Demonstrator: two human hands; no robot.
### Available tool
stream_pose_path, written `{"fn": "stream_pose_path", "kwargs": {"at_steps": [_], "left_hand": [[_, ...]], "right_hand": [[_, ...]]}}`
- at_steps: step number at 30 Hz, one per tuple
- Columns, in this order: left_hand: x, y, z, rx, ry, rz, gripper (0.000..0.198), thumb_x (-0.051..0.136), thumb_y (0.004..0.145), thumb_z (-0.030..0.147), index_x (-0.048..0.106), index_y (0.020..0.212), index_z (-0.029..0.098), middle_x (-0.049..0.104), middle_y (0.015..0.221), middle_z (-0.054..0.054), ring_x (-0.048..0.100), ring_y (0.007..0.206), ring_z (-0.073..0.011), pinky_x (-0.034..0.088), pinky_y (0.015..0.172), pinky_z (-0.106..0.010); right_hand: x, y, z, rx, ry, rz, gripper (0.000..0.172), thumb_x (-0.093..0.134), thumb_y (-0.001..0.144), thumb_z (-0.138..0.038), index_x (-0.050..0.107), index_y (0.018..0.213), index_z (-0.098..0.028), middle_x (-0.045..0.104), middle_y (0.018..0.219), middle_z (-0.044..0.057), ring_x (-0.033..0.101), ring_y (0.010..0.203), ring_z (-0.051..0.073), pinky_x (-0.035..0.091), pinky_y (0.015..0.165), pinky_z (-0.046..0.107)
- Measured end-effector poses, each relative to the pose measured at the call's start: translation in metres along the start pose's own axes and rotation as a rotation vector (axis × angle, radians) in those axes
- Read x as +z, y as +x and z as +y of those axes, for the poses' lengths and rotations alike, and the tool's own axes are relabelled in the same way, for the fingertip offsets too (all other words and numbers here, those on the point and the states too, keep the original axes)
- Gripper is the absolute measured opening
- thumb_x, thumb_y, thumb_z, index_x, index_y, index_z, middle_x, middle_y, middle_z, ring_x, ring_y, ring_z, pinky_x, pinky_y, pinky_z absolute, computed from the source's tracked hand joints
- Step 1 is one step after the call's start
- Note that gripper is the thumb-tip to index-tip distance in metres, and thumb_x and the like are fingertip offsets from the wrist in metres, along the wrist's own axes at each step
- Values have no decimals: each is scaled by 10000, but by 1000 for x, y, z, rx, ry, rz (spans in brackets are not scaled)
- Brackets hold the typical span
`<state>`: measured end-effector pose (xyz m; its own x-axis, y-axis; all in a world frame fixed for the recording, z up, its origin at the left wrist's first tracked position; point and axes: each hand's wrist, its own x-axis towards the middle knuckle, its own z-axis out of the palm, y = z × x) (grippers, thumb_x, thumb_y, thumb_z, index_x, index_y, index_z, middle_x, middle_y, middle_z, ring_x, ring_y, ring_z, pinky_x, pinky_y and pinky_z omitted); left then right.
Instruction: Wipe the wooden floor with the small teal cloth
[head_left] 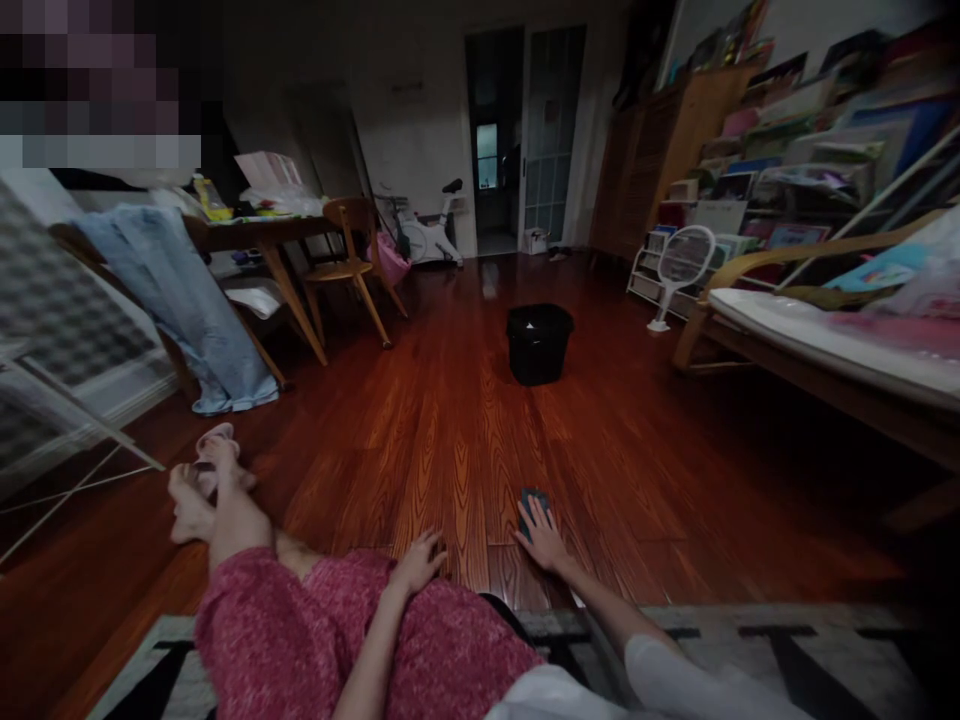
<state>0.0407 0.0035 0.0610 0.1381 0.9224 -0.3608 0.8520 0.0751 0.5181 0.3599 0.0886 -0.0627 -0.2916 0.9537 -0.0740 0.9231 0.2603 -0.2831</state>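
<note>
I sit on the floor with my legs in pink trousers point(337, 640) stretched out to the left. My left hand point(420, 562) rests on my knee, fingers loosely spread and holding nothing. My right hand point(541, 538) lies flat on a small dark cloth or sponge point(531, 505) on the reddish wooden floor point(450, 430), fingers stretched out over it. A black bucket point(538, 343) stands further ahead on the floor, well beyond my reach.
A patterned rug point(750, 650) lies under me. A wooden bench with a white cushion point(817, 345) is at right, with bookshelves point(787, 150) behind it. A table point(255, 235), a wooden chair point(352, 265) and hanging jeans point(195, 320) stand at left. A drying rack point(67, 440) is at far left.
</note>
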Motion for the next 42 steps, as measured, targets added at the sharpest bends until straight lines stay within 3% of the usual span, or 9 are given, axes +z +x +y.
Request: {"fn": "stream_pose_path", "kwargs": {"at_steps": [5, 8, 11, 21, 25, 29, 34, 37, 42], "left_hand": [[1, -1, -1, 18, -24, 24, 635, 486, 917, 456, 477, 1480, 163, 356, 1603, -119, 350, 1469, -269, 268, 1212, -381], [2, 0, -2, 20, -15, 21, 641, 483, 923, 456, 469, 1484, 145, 348, 1607, -130, 343, 1472, -264, 260, 1213, -365], [3, 1, -3, 25, -5, 14, 645, 470, 934, 455, 462, 1485, 119, 355, 1601, -149, 337, 1476, -254, 251, 1215, -355], [1, 1, -2, 7, 6, 10, 655, 467, 936, 464, 443, 1501, 134, 343, 1606, -141, 327, 1480, -264, 257, 1211, -374], [1, -1, -1, 6, 12, 19, 641, 465, 937, 455, 449, 1498, 144, 345, 1607, -133, 322, 1482, -256, 263, 1210, -379], [0, -2, 1, 20, 6, 25, 618, 468, 939, 434, 468, 1484, 143, 359, 1600, -134, 329, 1480, -245, 269, 1207, -360], [-1, -4, 2, 20, 3, 29, 622, 469, 944, 445, 463, 1487, 142, 368, 1593, -147, 345, 1472, -260, 266, 1207, -375], [-1, -4, 1, 25, -1, 23, 623, 470, 945, 461, 462, 1488, 156, 363, 1599, -136, 337, 1476, -254, 265, 1207, -372], [-1, -4, 2, 1, 31, -1, 633, 457, 950, 448, 435, 1506, 145, 343, 1608, -141, 323, 1482, -246, 254, 1207, -348]], "right_hand": [[18, -82, 13, -143, -26, -34, 690, 311, 984, -581, 200, 1596, -282, 98, 1688, 56, 45, 1550, 250, 115, 1234, 514], [20, -103, 12, -146, -21, -39, 674, 296, 992, -581, 184, 1596, -303, 99, 1686, 52, 61, 1549, 255, 118, 1230, 531], [15, -86, 9, -149, -2, -39, 679, 289, 991, -587, 174, 1598, -304, 96, 1686, 53, 61, 1549, 244, 107, 1232, 525], [-23, 40, -34, 19, -2, -94, 719, 333, 967, -536, 207, 1599, -217, 96, 1681, 100, 54, 1549, 252, 80, 1228, 504], [-16, 22, -30, -64, -5, -112, 694, 325, 977, -510, 204, 1599, -227, 95, 1682, 99, 62, 1548, 244, 88, 1229, 499], [7, -38, -4, -228, -13, -97, 692, 331, 979, -534, 162, 1602, -284, 83, 1687, 72, 52, 1550, 238, 94, 1231, 512], [22, -102, 16, -199, -35, -52, 668, 340, 989, -503, 161, 1602, -306, 94, 1690, 51, 63, 1549, 229, 128, 1233, 493], [20, -91, 16, -161, -30, -2, 659, 316, 990, -530, 197, 1598, -303, 126, 1687, 52, 75, 1549, 222, 132, 1232, 494], [4, -9, 0, -7, -31, 57, 680, 289, 984, -553, 241, 1594, -256, 154, 1682, 79, 87, 1548, 236, 106, 1228, 506]]}}
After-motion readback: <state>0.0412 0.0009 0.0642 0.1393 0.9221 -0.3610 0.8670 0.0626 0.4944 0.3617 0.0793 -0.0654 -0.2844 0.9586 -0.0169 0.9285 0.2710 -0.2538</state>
